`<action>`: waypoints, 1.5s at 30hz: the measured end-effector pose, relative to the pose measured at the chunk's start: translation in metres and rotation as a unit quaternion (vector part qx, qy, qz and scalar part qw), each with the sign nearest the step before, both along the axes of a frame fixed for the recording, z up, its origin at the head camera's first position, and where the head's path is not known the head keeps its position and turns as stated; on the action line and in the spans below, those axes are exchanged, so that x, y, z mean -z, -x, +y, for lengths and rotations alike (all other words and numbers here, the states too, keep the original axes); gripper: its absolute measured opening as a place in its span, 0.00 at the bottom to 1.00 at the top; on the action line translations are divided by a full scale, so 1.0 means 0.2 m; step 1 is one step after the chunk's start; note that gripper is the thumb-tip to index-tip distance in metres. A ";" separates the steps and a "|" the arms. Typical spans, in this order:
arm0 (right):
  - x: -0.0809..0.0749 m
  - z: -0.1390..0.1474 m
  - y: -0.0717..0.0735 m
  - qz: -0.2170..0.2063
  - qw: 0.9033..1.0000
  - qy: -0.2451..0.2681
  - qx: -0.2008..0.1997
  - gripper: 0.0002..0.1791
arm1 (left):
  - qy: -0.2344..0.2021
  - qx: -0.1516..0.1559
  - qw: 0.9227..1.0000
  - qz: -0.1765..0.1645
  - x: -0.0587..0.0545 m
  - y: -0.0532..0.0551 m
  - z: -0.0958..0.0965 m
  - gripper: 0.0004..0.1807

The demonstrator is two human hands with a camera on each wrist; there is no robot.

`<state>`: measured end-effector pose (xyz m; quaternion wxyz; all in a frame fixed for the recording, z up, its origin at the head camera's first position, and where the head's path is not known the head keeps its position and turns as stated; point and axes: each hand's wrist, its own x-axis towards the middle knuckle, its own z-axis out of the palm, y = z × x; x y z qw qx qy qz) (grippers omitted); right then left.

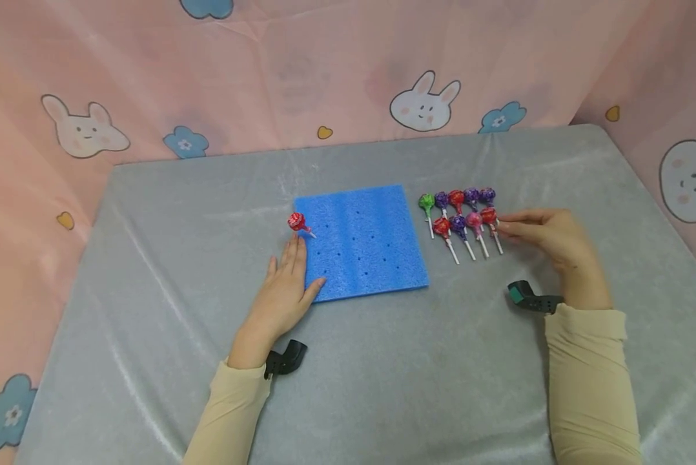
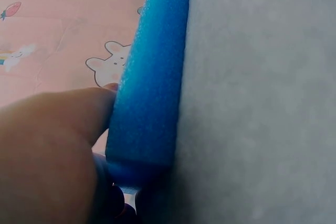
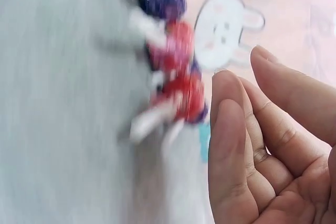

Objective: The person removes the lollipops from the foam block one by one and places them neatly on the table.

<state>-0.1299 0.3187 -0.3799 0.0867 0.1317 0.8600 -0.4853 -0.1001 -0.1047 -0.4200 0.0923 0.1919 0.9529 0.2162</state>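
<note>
A blue foam board [image 1: 377, 258] with small dark holes lies on the table. One red-wrapped lollipop [image 1: 297, 221] stands tilted by its stick in the board's left part. My left hand [image 1: 281, 287] rests along the board's left edge, fingers straight, its thumb on the near left corner. In the left wrist view that thumb [image 2: 63, 114] lies against the foam's edge [image 2: 144, 93]. To the right, lollipops lie in two rows. My right hand [image 1: 548, 239] reaches beside the front row's end, fingertips close to a red lollipop [image 1: 489, 216]. In the right wrist view its fingers hold nothing, a gap between thumb and fingertips.
The back row has a green lollipop [image 1: 426, 202] at its left end, then purple and red ones. A pink lollipop [image 1: 474, 221] lies in the front row. A grey cloth [image 1: 418, 374] covers the table, and a pink printed curtain [image 1: 301, 77] hangs behind.
</note>
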 end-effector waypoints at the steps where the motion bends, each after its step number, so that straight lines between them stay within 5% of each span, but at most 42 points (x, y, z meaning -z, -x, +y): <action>1: -0.01 -0.02 0.01 0.001 1.000 -0.006 -0.007 0.15 | 0.000 0.001 1.000 0.000 0.00 0.00 0.00 0.42; 5: -0.01 -0.12 0.04 0.019 0.999 0.003 -0.045 0.25 | 0.004 0.002 1.000 -0.003 0.01 0.01 0.01 0.42; 14: -0.02 -0.41 0.13 0.070 0.987 0.101 -0.101 0.19 | 0.009 0.007 1.000 -0.006 0.01 0.02 0.03 0.41; 19: -0.02 -0.54 0.16 0.084 0.978 0.106 -0.156 0.18 | 0.008 0.004 1.000 -0.005 0.01 0.02 0.03 0.41; 32: 0.01 -0.81 0.24 0.066 0.966 0.157 -0.193 0.15 | 0.002 0.000 1.000 -0.005 0.01 0.02 0.02 0.41; 45: 0.03 -1.02 0.24 0.063 0.959 0.184 -0.208 0.14 | 0.002 -0.006 1.000 -0.005 0.00 0.01 0.01 0.41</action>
